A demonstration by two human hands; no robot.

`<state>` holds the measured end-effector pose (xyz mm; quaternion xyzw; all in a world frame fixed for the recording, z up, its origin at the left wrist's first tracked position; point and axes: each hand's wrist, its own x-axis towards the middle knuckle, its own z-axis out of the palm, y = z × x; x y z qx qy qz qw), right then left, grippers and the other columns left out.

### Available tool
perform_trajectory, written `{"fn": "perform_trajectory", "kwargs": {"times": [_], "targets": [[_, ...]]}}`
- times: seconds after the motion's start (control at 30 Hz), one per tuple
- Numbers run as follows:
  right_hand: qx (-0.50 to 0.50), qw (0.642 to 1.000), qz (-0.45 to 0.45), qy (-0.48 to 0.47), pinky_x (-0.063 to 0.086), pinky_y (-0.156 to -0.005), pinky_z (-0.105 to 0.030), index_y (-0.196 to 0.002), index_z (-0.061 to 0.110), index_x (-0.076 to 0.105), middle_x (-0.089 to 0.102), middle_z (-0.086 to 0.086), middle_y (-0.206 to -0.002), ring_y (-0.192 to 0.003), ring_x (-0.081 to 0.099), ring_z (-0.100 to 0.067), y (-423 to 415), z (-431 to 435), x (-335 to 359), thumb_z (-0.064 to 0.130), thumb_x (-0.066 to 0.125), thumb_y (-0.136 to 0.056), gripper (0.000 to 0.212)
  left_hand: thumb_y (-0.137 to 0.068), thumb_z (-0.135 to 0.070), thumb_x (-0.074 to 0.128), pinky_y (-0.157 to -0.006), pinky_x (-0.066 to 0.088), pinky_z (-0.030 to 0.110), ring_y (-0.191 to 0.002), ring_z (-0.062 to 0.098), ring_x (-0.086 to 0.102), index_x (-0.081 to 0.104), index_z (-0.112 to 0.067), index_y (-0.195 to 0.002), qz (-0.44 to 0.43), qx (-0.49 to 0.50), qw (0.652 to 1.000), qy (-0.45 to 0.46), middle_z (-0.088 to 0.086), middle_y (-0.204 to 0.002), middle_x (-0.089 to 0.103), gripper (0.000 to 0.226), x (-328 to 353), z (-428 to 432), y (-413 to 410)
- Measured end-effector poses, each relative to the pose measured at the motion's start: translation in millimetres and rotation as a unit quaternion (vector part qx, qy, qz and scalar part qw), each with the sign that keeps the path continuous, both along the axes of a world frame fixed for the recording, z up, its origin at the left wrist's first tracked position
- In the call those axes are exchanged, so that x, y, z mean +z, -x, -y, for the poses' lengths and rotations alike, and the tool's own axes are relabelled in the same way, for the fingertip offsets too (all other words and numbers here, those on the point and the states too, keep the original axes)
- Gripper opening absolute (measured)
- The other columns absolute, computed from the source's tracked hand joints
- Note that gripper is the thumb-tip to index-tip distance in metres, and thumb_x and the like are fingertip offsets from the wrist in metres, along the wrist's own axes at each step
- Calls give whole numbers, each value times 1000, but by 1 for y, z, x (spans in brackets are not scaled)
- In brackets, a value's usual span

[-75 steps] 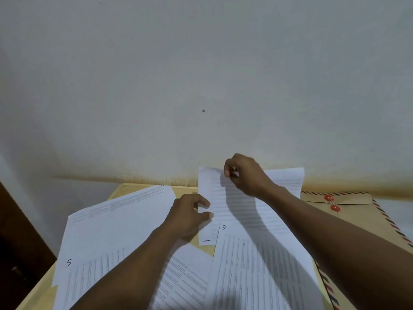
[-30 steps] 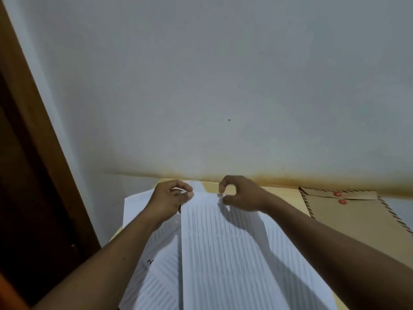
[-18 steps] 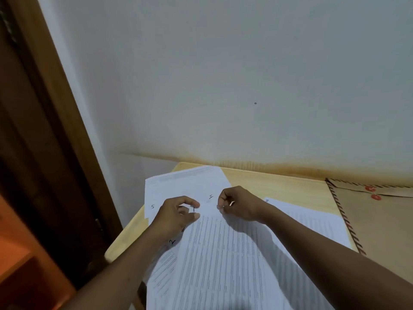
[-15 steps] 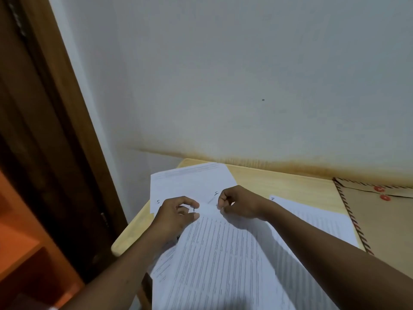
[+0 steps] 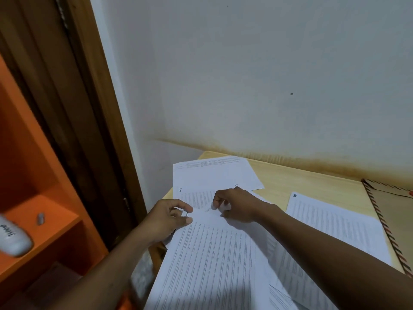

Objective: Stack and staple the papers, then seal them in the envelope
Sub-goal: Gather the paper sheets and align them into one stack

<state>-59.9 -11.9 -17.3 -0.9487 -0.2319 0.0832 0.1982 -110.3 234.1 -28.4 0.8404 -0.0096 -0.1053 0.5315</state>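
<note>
The left hand (image 5: 166, 217) pinches the far left corner of the top sheet (image 5: 214, 260) between thumb and forefinger. The right hand (image 5: 237, 205) pinches the far edge of that sheet just beside it, fingers curled. Holding two points on one edge keeps the sheet flat and square, which is probably meant to let it be laid in register on the papers beneath.

The sheet marked 5 (image 5: 212, 175) lies under the far edge of the held sheet, at the desk's (image 5: 312, 182) far left corner. The sheet marked 3 (image 5: 335, 222) lies apart to the right, near the middle of the desk. The stack is judged incomplete.

The envelope (image 5: 393, 209) lies along the right edge of the desk, unopened as far as can be seen, and is cut off by the frame.

No stapler is visible. The forearms hide part of the papers, so the sheet count cannot be determined. The printed text is illegible. A blurred white object (image 5: 13, 238) rests on the orange shelf (image 5: 42, 222) beyond the left edge of the desk.
</note>
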Motion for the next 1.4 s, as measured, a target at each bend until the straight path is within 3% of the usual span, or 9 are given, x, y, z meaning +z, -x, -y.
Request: {"fn": "perform_trajectory", "kwargs": {"times": [0.13,0.3,0.5,0.67,0.83,0.97,1.1,1.3,1.4], "targets": [[8,1000,13,14,51,-88,-37,-98,32,62,68,14,-115,-104,59,-15,-3,2,2,16,70,-80,26,-90,-8,75,-70,53,35,-48,3,62,70,-14,-105,29,12,999,-9,-17,-44,55,18,1,3,0],[13,1000,19,14,50,-93,-39,-106,33,61,66,18,-118,-112,57,-13,-5,6,-3,21,70,-80,30,-85,-9,81,-60,49,28,-61,11,64,70,-20,-105,32,28,999,8,-16,-50,56,25,0,5,-6],[30,999,26,31,47,-94,-38,-117,34,58,63,15,-123,-112,55,-14,-7,6,-3,23,69,-83,38,-87,-11,79,-54,45,21,-59,10,60,74,-21,-105,39,27,999,-5,-13,-61,56,22,-8,6,-11],[30,999,20,32,47,-94,-39,-116,36,57,62,18,-125,-114,55,-14,-10,7,-7,24,70,-83,37,-89,-17,79,-62,53,24,-84,17,73,75,-29,-104,34,19,999,-38,-3,-91,73,20,-14,4,-13],[30,998,20,41,49,-88,-36,-111,36,59,65,17,-118,-108,58,-14,-15,5,-6,25,73,-81,35,-88,-15,79,-67,51,28,-71,14,66,76,-27,-103,50,19,998,-45,-16,-64,61,20,-15,6,-12],[27,999,24,36,51,-87,-35,-108,33,62,67,16,-113,-105,60,-14,-14,6,-8,25,73,-80,31,-86,-14,81,-70,55,33,-72,13,65,76,-27,-100,54,7,997,-48,-14,-63,61,20,-14,7,-10],[22,999,33,16,52,-89,-39,-109,32,63,69,15,-108,-104,61,-12,-11,9,-10,26,71,-80,30,-89,-12,78,-55,43,14,-55,3,59,77,-22,-100,55,-32,996,-68,-20,-52,59,16,-11,9,-7],[38,999,37,5,46,-97,-36,-133,36,48,58,15,-130,-115,52,-12,-5,14,-15,48,74,-78,62,-88,-12,79,-59,39,21,-45,2,48,76,-20,-101,46,-40,996,-69,-19,-45,48,16,-13,10,-7],[35,998,44,6,44,-99,-40,-133,38,49,58,19,-131,-120,50,-13,-6,15,-18,51,72,-77,62,-88,-11,79,-58,38,20,-45,3,47,77,-18,-101,47,-36,997,-58,-18,-45,48,15,-15,12,-9]]}}
